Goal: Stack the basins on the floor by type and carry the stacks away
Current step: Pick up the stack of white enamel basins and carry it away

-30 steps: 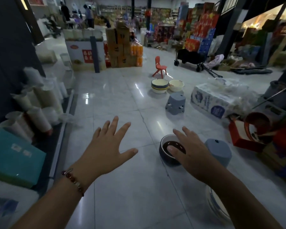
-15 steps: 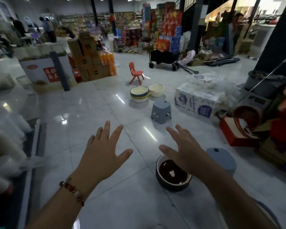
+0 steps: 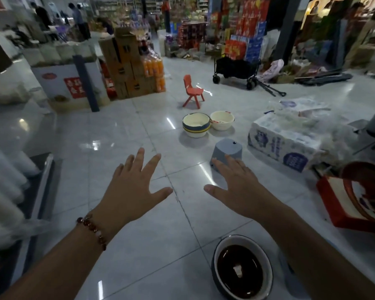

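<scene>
A dark basin (image 3: 241, 267) with a brown inside and a pale rim sits on the tiled floor near me, under my right forearm. Farther off stand a cream stack of basins with blue and yellow stripes (image 3: 196, 125) and a single cream basin (image 3: 222, 120) beside it. My left hand (image 3: 132, 189) is held out over the floor with fingers spread, holding nothing. My right hand (image 3: 236, 187) is likewise spread and empty, its fingertips in front of an upturned grey-blue stool (image 3: 226, 151).
A small red chair (image 3: 192, 92) stands beyond the basins. A wrapped pack of paper goods (image 3: 284, 139) and a red box with a brown basin (image 3: 359, 200) lie at the right. Shelving with rolls (image 3: 7, 180) lines the left. A black cart (image 3: 236, 69) and stacked cartons (image 3: 128, 63) stand farther back.
The view has moved forward and tilted up: the dark basin has slid toward the bottom of the frame and the far basins are closer. Both hands stay spread and empty.
</scene>
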